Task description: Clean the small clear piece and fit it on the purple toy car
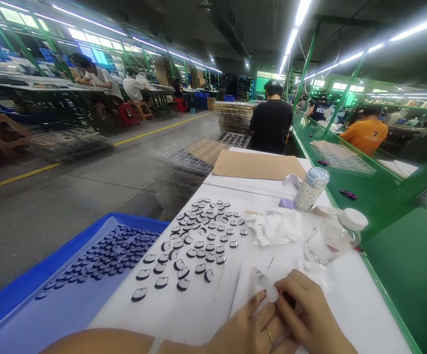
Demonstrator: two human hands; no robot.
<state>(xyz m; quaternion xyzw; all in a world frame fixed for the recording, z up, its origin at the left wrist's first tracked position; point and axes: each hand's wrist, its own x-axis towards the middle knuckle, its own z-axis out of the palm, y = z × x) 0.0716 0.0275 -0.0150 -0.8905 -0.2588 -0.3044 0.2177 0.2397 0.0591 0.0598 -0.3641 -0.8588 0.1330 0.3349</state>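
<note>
Near the bottom right of the white table, my left hand (252, 322) and my right hand (307, 307) meet with bent fingers. Between their fingertips is a small translucent white round piece (271, 294), pinched from both sides. A clear ring-like piece (262, 279) shows just beyond it. Many small dark-edged, light-topped curved pieces (200, 269) lie spread over the table left of my hands. A thin needle-like stick (271, 262) lies just past my fingers, and crumpled white tissue (277, 227) sits farther back.
A blue tray (47, 263) with rows of dark pieces stands at the left. A clear bottle (333, 236), a speckled cup (311, 189) and cardboard (257, 164) stand or lie beyond my hands. A green conveyor (393, 206) runs along the right; a person in black (272, 120) sits ahead.
</note>
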